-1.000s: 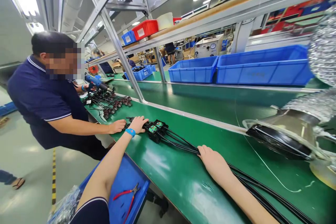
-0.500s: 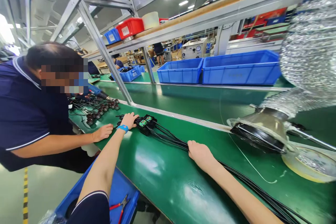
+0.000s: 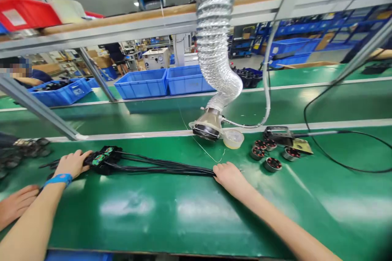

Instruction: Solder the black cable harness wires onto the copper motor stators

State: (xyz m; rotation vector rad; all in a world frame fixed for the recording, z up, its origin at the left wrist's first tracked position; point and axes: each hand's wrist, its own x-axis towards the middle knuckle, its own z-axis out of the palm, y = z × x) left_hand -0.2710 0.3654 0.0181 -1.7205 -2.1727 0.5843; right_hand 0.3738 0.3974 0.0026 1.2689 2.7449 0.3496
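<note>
Several black motor-arm-like parts with green circuit boards [image 3: 102,156] lie side by side on the green bench, black cables [image 3: 165,167] running from them to the right. My left hand [image 3: 72,164], with a blue wristband, is closed over the left side of these black parts. Its fingertips are partly hidden against them. My right hand [image 3: 228,175] is closed round the cable bundle at its right end, holding it low over the bench. The cables stretch nearly straight between my two hands.
A co-worker's hand [image 3: 20,204] rests beside my left forearm. A fume hood [image 3: 208,124] on a silver duct hangs over the bench, with a tape roll [image 3: 233,138] beside it. Several small round motors [image 3: 272,164] and a black tool [image 3: 278,135] lie right. Blue bins [image 3: 142,83] stand behind.
My view has swung to the right, bringing the motors and black tool into sight. My right hand has the cable bundle's end, no longer trailing past my forearm. My left hand stays on the black parts.
</note>
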